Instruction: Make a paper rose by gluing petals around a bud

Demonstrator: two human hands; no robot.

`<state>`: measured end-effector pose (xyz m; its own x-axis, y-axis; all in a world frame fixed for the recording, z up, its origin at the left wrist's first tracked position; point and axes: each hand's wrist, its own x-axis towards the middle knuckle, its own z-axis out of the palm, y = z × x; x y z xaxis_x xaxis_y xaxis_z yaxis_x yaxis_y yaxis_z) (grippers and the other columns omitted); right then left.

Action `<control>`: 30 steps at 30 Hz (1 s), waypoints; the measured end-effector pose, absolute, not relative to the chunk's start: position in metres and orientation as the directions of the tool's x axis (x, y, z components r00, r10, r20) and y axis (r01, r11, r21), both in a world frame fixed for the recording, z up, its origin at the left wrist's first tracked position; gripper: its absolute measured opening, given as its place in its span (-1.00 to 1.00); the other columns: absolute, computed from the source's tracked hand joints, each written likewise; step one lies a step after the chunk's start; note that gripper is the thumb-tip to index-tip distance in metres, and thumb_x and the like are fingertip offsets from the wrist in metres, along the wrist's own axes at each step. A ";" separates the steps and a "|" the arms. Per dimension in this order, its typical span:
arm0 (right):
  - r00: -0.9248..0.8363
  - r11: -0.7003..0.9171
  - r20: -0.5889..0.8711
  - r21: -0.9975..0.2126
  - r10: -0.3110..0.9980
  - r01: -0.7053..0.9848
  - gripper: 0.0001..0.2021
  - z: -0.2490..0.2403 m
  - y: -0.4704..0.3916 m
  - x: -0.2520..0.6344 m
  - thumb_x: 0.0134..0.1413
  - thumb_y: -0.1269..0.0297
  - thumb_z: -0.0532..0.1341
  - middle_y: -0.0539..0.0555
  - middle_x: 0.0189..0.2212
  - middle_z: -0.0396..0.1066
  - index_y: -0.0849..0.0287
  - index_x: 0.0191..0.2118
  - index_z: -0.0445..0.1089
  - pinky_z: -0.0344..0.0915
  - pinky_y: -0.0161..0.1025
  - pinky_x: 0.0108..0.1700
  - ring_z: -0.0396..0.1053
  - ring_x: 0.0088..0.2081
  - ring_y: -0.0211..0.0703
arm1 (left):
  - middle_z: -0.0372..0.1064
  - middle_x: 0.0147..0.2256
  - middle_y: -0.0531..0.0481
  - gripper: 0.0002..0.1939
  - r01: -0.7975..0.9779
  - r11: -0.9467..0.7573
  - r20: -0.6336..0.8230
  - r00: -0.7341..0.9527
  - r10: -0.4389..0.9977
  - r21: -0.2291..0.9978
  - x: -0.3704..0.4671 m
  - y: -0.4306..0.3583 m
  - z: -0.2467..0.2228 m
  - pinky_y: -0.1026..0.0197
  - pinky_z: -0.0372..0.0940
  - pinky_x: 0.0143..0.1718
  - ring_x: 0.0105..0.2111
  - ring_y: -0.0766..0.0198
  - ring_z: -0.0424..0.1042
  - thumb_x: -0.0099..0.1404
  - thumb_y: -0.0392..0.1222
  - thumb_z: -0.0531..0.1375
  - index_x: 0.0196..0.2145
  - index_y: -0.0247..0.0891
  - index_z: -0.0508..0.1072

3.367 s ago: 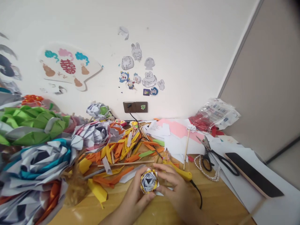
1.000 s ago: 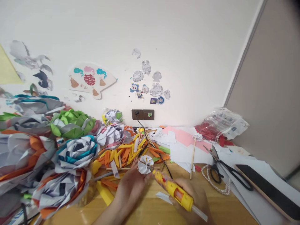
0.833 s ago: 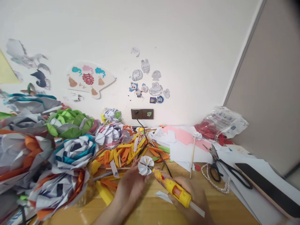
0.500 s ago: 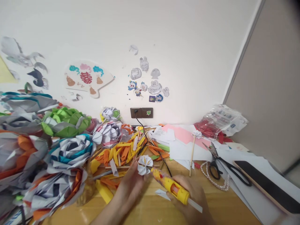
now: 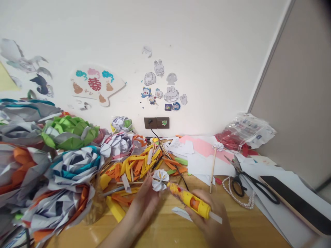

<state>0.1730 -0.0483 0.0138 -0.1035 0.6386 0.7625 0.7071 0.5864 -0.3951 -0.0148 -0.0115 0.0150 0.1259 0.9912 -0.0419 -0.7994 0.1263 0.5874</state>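
Note:
In the head view, my left hand [image 5: 145, 203] holds a small white folded-paper flower [image 5: 160, 179] at its fingertips, above the wooden table [image 5: 165, 230]. My right hand [image 5: 210, 217] is wrapped round a yellow glue gun [image 5: 190, 199], whose tip points left and lies close to the flower's right edge. Whether the tip touches the paper cannot be made out. A clear glue stick [image 5: 215, 217] sticks out of the gun's back end. Under the gun lies a small white paper piece [image 5: 181, 213].
Large paper flowers [image 5: 74, 163] crowd the left. Yellow and orange strips [image 5: 137, 163] lie behind my left hand, with a black cable [image 5: 182, 175] across them. At right are a stick [image 5: 213, 168], scissors [image 5: 243, 175], beads [image 5: 240, 205], a phone [image 5: 294, 203] and paper sheets.
The view has shifted slightly. The back end of the glue gun sits a little higher and its tip is still beside the flower. Both hands keep their hold.

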 end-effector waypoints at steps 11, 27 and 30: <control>-0.088 0.605 0.746 -0.459 0.660 0.651 -0.81 0.013 -0.049 0.172 0.09 0.16 0.10 0.03 -0.51 0.46 0.12 -0.30 0.38 0.35 -0.31 -0.51 0.43 -0.51 -0.16 | 0.42 -0.24 -0.04 -0.86 -0.813 0.108 -0.014 0.122 0.992 0.571 -0.014 -0.010 0.013 0.19 0.38 -0.17 -0.27 0.24 0.45 0.19 -0.32 0.22 -0.24 -0.28 0.42; -0.027 0.583 0.778 -0.447 0.628 0.679 -0.84 0.012 -0.043 0.175 0.09 0.19 0.08 0.03 -0.51 0.45 0.12 -0.36 0.34 0.38 -0.29 -0.44 0.43 -0.45 -0.14 | 0.44 -0.20 -0.08 -0.80 -0.768 0.170 -0.005 0.213 0.977 0.618 -0.015 -0.012 0.010 0.09 0.39 -0.17 -0.21 0.16 0.44 0.21 -0.22 0.22 -0.19 -0.27 0.43; -0.017 0.577 0.777 -0.453 0.630 0.679 -0.85 0.014 -0.043 0.174 0.08 0.20 0.09 0.02 -0.51 0.44 0.12 -0.37 0.33 0.38 -0.31 -0.43 0.44 -0.44 -0.15 | 0.45 -0.22 -0.07 -0.79 -0.773 0.128 0.005 0.167 0.986 0.621 -0.015 -0.009 0.008 0.15 0.37 -0.16 -0.22 0.20 0.44 0.16 -0.22 0.25 -0.22 -0.28 0.44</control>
<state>0.1740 -0.0430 0.0139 -0.0171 0.6298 0.7765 0.6790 0.5774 -0.4534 -0.0147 -0.0086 0.0075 0.1674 0.9859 0.0048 -0.7729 0.1282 0.6215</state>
